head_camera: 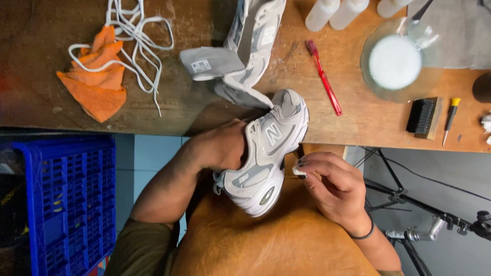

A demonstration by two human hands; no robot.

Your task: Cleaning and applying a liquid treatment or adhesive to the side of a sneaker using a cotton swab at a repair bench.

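Item in hand: one grey and white mesh-and-leather running shoe (266, 153), laces removed, thick white sole turned towards the right hand (332, 186). It lies on its side over the person's lap, toe pointing to the desk edge, heel nearest the body. The left hand (225, 145) is pushed into the shoe's opening and grasps it from inside. The right hand is clenched on a small white pad or wipe (298, 170), pinched at the fingertips and touching the sole's edge.

Surface: worn brown wooden desk (204, 112), scuffed and stained, just beyond both hands. Below it, an orange apron or cloth (255, 245) covers the lap. Blue-grey floor shows to either side.

Beyond the left hand: a second matching grey and white shoe (255, 41), its grey tongue (212, 62) pulled out and folded forward; further left, loose white laces (133, 36) lying over a crumpled orange rag (97, 82). Beside the left arm, below the desk, a blue plastic slatted crate (66, 199).

Beyond the right hand: a red-handled toothbrush (324, 77), a clear bowl of white foam (395, 62), three white plastic bottles (337, 11), a black-bristled wooden brush (424, 117), a small yellow-handled screwdriver (450, 118), and a grey cloth (460, 36). Right of the right arm, black tripod legs (409, 199) stand on the floor.
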